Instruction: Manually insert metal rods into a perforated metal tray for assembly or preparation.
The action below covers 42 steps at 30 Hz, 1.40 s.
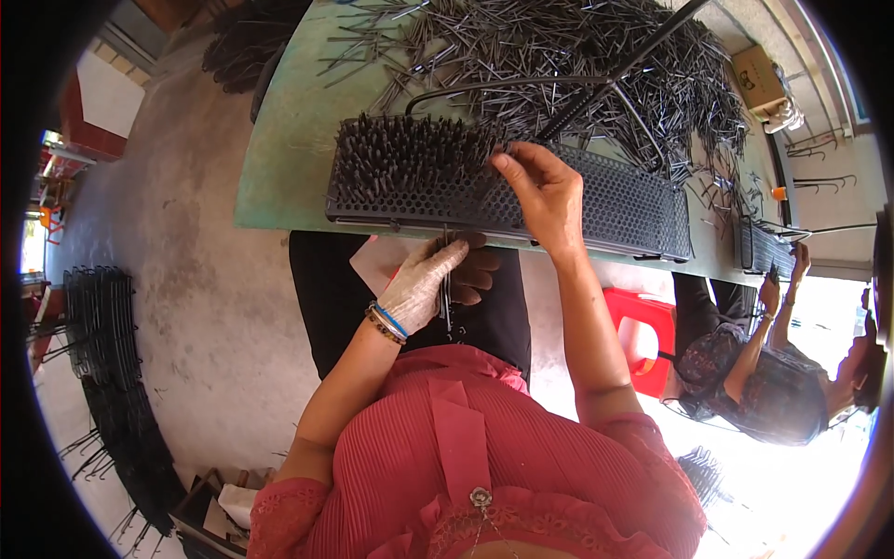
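A long black perforated tray (615,200) lies along the near edge of the table. Its left half is packed with upright thin dark rods (400,158), while the holes on its right half are bare. My left hand (419,291), in a worn light glove with dark fingers, is closed round a few thin rods (446,303) just below the table edge. My bare right hand (551,200) reaches over the tray. Its thumb and fingers are pinched together at the right border of the standing rods; what lies between the fingertips is too small to make out.
Loose dark rods (577,56) are heaped across the green table (289,158) behind the tray. A black metal frame bar (652,42) crosses above. At right, another person (759,373) works at a similar tray, near a red stool (643,335). Black hooked racks (102,326) stand at left.
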Tool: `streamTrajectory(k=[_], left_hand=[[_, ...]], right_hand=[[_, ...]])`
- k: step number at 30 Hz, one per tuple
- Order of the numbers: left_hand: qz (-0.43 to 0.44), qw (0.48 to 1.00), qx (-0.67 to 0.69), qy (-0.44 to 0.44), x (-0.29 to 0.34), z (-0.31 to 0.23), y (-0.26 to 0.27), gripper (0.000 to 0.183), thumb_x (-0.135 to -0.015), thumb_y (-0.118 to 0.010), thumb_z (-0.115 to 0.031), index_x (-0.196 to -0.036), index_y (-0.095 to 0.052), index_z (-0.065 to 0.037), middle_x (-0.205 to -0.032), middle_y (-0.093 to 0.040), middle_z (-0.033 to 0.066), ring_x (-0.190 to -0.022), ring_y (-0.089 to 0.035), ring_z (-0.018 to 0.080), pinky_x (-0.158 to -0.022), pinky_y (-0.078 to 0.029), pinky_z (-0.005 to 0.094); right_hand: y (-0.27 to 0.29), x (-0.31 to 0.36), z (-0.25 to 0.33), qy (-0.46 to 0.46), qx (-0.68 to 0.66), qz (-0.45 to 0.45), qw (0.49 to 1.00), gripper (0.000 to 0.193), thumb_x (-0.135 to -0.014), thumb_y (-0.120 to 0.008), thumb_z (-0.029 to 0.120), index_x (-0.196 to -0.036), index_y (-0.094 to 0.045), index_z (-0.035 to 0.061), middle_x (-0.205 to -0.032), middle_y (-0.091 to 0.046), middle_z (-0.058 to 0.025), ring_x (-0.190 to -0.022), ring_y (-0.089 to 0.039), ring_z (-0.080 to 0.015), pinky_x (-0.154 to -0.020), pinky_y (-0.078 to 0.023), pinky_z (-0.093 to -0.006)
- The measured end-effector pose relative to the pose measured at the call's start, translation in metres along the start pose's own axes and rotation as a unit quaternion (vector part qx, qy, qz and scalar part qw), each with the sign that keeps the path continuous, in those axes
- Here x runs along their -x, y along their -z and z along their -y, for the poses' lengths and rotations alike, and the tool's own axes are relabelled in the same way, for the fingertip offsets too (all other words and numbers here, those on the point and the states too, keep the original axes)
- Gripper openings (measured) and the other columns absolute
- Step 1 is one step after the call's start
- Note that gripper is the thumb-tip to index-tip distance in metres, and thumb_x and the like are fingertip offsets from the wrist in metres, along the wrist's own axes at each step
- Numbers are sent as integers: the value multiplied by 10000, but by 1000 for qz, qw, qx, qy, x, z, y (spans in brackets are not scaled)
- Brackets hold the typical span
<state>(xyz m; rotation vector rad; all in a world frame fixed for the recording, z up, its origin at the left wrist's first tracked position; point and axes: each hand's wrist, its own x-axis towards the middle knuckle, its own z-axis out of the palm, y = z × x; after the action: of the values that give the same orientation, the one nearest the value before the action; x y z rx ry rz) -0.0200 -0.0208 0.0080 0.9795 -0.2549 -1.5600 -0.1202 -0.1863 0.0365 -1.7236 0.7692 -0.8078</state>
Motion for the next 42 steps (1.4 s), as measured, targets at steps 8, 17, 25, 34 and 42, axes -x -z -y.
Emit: streamTrajectory(k=[8, 17, 25, 34, 42], left_hand=[[4, 1000, 7, 7, -4, 5, 5, 352, -988, -533, -297, -1208, -554, -23, -1000, -689, 143, -786, -684, 188, -641, -570, 296], [2, 1000, 24, 17, -3, 6, 7, 337, -988, -531, -281, -1202, -556, -21, -1014, -687, 150, -795, -686, 197, -642, -573, 302], [-3, 999, 28, 25, -3, 5, 6, 319, -987, -535, -263, -1185, -553, -13, -1015, -684, 159, -801, -686, 207, -645, -576, 311], [-12, 998, 45, 34, -5, 8, 8, 308, -986, -534, -245, -1195, -559, -21, -1011, -688, 155, -797, -687, 202, -644, -574, 304], [-24, 998, 37, 33, -5, 8, 10, 292, -976, -550, -219, -1199, -569, -31, -994, -695, 142, -772, -686, 176, -642, -572, 279]], right_hand=[[-8, -16, -11, 95, 25, -36, 994, 219, -856, -742, 120, -1018, -701, -21, -946, -729, -74, -856, -656, -101, -777, -510, -240], [-14, -15, -6, 178, 98, -72, 977, 210, -823, -758, 108, -978, -700, -21, -887, -714, -132, -734, -672, -173, -675, -528, -284], [-17, -10, -6, 137, 85, -83, 983, 194, -821, -756, 98, -967, -701, -17, -883, -712, -133, -727, -679, -190, -679, -533, -285], [-29, 0, -19, 144, 116, -110, 977, 204, -826, -758, 103, -980, -704, -18, -891, -723, -116, -769, -673, -145, -722, -520, -264], [-35, 4, -24, 183, 103, -128, 969, 227, -789, -761, 46, -1005, -696, 22, -912, -709, -127, -788, -687, -266, -695, -548, -326]])
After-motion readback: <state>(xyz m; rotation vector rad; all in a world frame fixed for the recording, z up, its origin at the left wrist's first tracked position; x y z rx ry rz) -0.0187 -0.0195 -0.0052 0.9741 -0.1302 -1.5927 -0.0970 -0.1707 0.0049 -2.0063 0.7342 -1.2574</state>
